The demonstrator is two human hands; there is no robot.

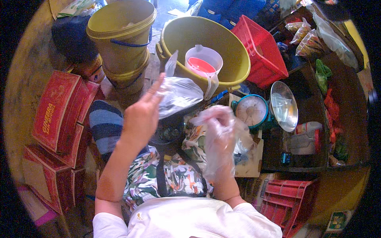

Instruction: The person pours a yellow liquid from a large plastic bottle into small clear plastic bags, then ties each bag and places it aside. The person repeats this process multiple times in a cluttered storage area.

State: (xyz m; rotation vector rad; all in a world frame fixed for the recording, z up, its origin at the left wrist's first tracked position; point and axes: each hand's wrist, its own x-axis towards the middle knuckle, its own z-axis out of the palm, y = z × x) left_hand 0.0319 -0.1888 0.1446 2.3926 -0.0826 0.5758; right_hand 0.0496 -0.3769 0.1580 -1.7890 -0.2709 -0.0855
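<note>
My left hand (140,116) is raised with its fingers pointing up, against the side of a clear plastic bag (180,93). The bag looks pinched there, with pale contents, though motion blurs the fingers. My right hand (220,128) wears a loose, clear plastic glove, and its fingers are curled together. Whether they grip anything is unclear. Beyond the bag stands a large yellow tub (235,53) holding a translucent plastic measuring jug (218,58) with something red inside. A teal dial scale (251,110) with a metal pan (284,107) is right of my right hand.
Stacked yellow buckets (122,38) stand at the upper left. Red cardboard boxes (58,110) line the left side. A red plastic crate (262,50) sits beside the tub. Filled plastic bags (309,43) lie at the upper right. Another red crate (285,199) is at the lower right.
</note>
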